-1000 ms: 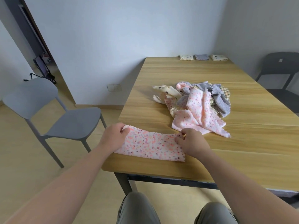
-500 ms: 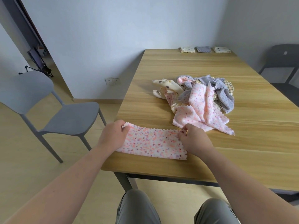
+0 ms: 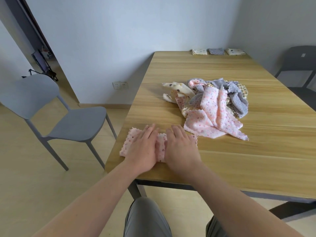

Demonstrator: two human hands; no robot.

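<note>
Pressing left grip and right grip, both spread flat side by side, onto the pink speckled folded cloth beneath them, long axis running left-right, at the near left corner of the wooden worktop.

Left hand and right hand flat side by side on a pink spotted cloth near the table edge, heap of cloths just beyond, three folded cloths at the far end, grey chair at left, dark chair at right
</note>
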